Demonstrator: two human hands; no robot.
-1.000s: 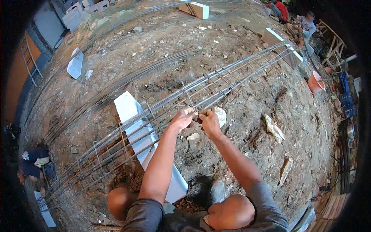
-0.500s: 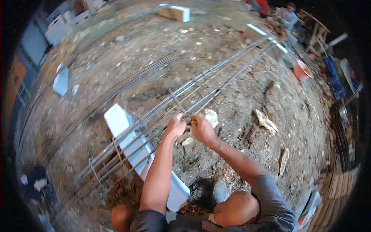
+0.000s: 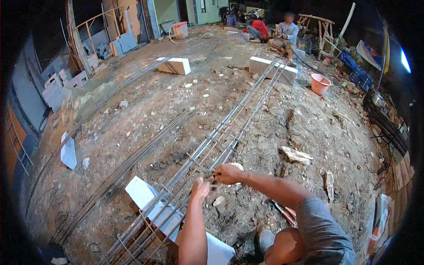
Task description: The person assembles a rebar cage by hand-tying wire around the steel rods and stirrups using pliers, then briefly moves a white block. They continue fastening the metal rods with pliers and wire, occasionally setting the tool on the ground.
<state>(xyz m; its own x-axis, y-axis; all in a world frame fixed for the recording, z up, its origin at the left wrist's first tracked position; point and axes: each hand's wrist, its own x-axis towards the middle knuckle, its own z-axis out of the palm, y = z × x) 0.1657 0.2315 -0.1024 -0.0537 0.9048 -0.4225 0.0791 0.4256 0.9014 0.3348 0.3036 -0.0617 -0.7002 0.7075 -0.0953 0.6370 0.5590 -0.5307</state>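
Note:
A long rebar cage (image 3: pixel 215 132), steel bars with square stirrups, runs from the lower left toward the far right. My left hand (image 3: pixel 201 187) is closed at its right-hand bars, with the thumb and fingers pressed together. Just beyond it and to the right, my right hand (image 3: pixel 228 174) is also closed at the same bars, almost touching the left. Any small piece between the fingertips is too small to make out. Under the cage's near part lies a white block (image 3: pixel 138 190); a second white block (image 3: pixel 261 69) supports its far end.
Loose rebar (image 3: pixel 145 148) lies to the left on rough, stony soil. A red-handled tool (image 3: pixel 286 213) rests by my foot. An orange bucket (image 3: pixel 320 84) stands at the far right. Two people crouch or sit at the back, one in a grey top (image 3: pixel 289 32), one in red (image 3: pixel 260 29).
The view has tilted up, showing more background. My hands stay close together at the cage's right-hand bars; my right forearm now lies more level.

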